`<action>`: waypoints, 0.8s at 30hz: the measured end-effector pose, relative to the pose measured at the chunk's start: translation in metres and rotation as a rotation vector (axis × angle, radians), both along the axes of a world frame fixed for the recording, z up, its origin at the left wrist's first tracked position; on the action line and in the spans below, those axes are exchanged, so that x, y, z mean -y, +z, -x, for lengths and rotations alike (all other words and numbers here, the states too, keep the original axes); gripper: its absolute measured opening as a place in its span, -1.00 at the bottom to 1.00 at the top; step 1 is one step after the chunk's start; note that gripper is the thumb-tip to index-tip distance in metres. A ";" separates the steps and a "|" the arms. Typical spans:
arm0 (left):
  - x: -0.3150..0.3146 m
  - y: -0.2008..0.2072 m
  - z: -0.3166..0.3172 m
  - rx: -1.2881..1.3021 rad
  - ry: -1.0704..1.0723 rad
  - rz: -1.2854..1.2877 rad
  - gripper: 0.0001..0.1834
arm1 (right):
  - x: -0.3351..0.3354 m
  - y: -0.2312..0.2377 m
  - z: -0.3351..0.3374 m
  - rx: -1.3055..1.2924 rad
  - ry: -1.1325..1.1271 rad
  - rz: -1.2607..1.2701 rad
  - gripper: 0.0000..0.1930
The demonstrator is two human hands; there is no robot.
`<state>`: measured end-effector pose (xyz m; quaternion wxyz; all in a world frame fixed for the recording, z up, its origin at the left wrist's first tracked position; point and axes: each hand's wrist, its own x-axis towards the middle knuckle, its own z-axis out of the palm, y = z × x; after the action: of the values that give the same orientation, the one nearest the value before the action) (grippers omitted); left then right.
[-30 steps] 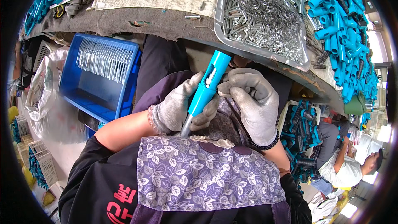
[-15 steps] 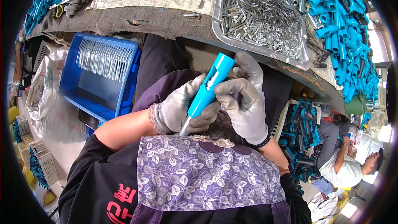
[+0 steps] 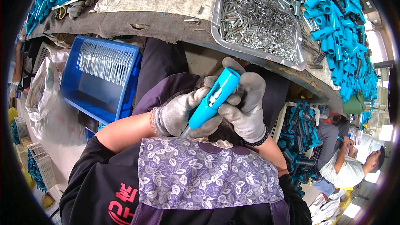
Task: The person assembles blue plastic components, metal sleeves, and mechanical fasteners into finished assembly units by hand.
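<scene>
In front of my chest is a teal plastic tube [image 3: 203,114] with an oblong side slot, tilted so its wide open end points up and to the right. Whitish or metallic parts show inside the slot, too small to name. A grey metal rod sticks out of its lower end. My left hand [image 3: 177,112], in a grey-white glove, is closed around the tube's lower half. Against the upper end, my gloved right hand [image 3: 246,104] presses with bent fingers and thumb near the slot. Some of its fingertips are hidden behind the tube.
A metal tray [image 3: 260,29] of springs and small metal pins sits on the cloth-covered bench [image 3: 166,27]. Teal tubes [image 3: 333,37] pile up at right. Left, a blue bin [image 3: 93,96] holds a row of metal strips. A crate [image 3: 283,121] of teal-black parts and a co-worker [image 3: 348,166] are at right.
The tube's upper end has dropped slightly and turned, showing more of its open mouth. My right hand has shifted lower, its fingers moving behind and along the tube. My left hand keeps its hold.
</scene>
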<state>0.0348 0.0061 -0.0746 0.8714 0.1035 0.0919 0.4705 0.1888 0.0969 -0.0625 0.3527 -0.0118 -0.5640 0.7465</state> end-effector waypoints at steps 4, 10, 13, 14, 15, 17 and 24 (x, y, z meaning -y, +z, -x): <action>-0.001 0.009 0.013 -0.213 0.030 -0.184 -0.19 | 0.008 0.016 -0.001 0.280 -0.202 0.282 -0.35; -0.012 0.039 0.019 -0.539 0.576 -0.146 -0.18 | 0.002 0.009 -0.004 0.573 0.283 -0.243 -0.47; -0.018 0.049 0.017 -0.396 0.602 -0.065 -0.43 | 0.014 -0.010 0.007 0.370 0.419 0.311 -0.64; -0.020 0.053 0.018 -0.404 0.599 -0.063 -0.46 | 0.017 -0.011 0.016 0.112 0.575 0.684 -0.66; -0.024 0.054 0.018 -0.404 0.604 -0.076 -0.46 | 0.017 -0.005 0.027 -0.080 0.675 0.858 -0.63; -0.031 0.057 0.021 -0.385 0.736 -0.084 -0.44 | 0.021 0.004 0.026 0.316 0.334 0.517 -0.62; -0.021 0.045 0.045 -0.585 0.729 -0.113 -0.50 | 0.003 0.053 0.040 0.905 -0.079 -0.890 -0.49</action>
<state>-0.0104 0.0271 -0.0295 0.5799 0.2400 0.3381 0.7013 0.1488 0.0940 -0.0099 0.0779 -0.1990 -0.9128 0.3481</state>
